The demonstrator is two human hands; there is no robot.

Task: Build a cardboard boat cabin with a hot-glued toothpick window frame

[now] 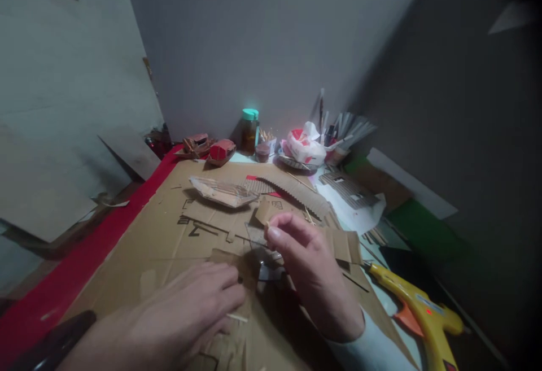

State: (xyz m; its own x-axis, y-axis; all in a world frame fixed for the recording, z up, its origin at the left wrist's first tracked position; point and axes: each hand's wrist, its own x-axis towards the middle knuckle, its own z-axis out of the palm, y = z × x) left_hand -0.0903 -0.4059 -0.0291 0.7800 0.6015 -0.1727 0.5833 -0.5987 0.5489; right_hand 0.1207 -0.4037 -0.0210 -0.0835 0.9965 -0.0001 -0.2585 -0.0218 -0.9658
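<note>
Cardboard sheet (135, 252): it lies under both hands as working base; I would push aside the loose scraps (235, 343) near the left fingers.
Left hand (203, 303): low over the sheet, fingers bent; whether they grip something, I cannot tell. It does best, I think, to steady without pressing hard.
Right hand (313, 269): slightly above the sheet, thumb and index finger together at the tips; maybe a tiny piece is between them, I cannot tell surely. A light pinch and a slow wrist should serve well.
Glue gun (419, 303): yellow, near the right sleeve (368, 345); it stands in the way, so the elbow should be careful.
Corrugated strip (296, 193): curved, beyond the right hand.
Model boat (222, 191): left of the strip, well apart from both hands.
Clear plastic piece (271, 272): between the hands, just beside the right one, easily knocked.
Pale stick (237, 318): just beside the left fingers.
</note>
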